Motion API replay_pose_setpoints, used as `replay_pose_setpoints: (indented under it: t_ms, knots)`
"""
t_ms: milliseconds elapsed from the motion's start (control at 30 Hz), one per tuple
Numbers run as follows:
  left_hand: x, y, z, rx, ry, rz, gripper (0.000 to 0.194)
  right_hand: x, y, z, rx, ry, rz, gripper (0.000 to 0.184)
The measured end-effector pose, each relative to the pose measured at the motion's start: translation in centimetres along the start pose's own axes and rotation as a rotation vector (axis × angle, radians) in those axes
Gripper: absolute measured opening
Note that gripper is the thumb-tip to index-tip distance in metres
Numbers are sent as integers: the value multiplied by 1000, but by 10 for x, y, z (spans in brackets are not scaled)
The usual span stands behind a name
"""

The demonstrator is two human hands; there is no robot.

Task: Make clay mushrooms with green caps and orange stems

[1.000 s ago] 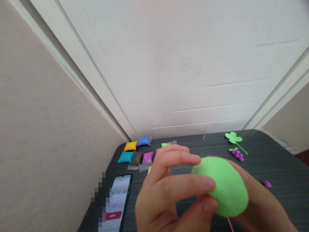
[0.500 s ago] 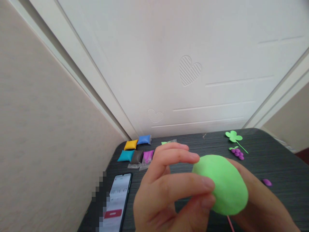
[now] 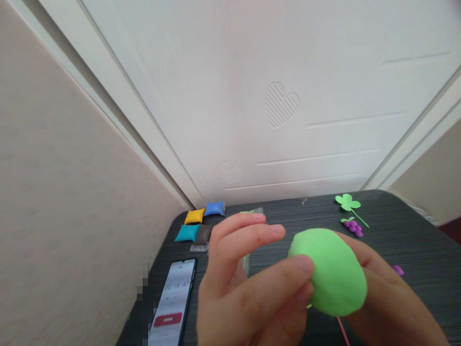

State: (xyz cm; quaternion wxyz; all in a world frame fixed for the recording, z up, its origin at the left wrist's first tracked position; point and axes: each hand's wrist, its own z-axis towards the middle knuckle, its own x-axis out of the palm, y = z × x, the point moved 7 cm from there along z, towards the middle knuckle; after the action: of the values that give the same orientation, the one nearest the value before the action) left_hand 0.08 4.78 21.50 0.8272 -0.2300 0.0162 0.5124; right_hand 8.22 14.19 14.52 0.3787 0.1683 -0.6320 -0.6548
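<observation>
A rounded lump of light green modelling clay [image 3: 329,274] is held up over the table's near part. My left hand [image 3: 248,283] presses the clay's left edge between thumb and index finger, its other fingers stretched out above. Behind and to the right, my right hand [image 3: 385,283] supports the clay, most of its fingers hidden by it. Under the clay, a thin pink stick [image 3: 343,331] shows in part; what it belongs to is out of sight.
On the dark table [image 3: 288,221], blue [image 3: 215,208], yellow [image 3: 195,216], teal [image 3: 188,232] and dark [image 3: 204,234] clay packets lie left. A phone [image 3: 173,302] sits nearer. Right are a green clover [image 3: 347,202], purple grapes [image 3: 353,227] and a purple piece [image 3: 398,269].
My left index finger and thumb have shifted slightly along the clay's edge, and the other fingers have moved left, away from it. The clay's outline looks a bit less smooth.
</observation>
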Motion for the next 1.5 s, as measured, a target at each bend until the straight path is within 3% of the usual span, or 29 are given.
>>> replay_pose_setpoints:
  t_ms: [100,233,433,600,833,1100,1300,1500]
  knots:
    - [-2,2,-1,35,-49,25,10,7,-5,-3,137,66,290,10]
    - [-1,2,-2,47,-63,41,10,4,4,-8,131,-9,339,8]
    - [3,2,0,3,20,64,16,-4,9,-11,63,-100,182,11]
    - [6,3,-1,81,-4,38,17,-12,22,-8,-130,-190,-138,10]
    - [15,1,-2,66,-111,-73,39,-14,45,-16,-415,-310,-497,31]
    - [23,13,-6,-177,72,-179,37,-18,43,-18,-465,-342,-524,27]
    - [24,24,-9,-402,81,-70,22,-14,44,-23,-507,-346,-566,28]
    - [20,33,-10,-362,57,114,21,-18,50,-27,-594,-422,-692,25]
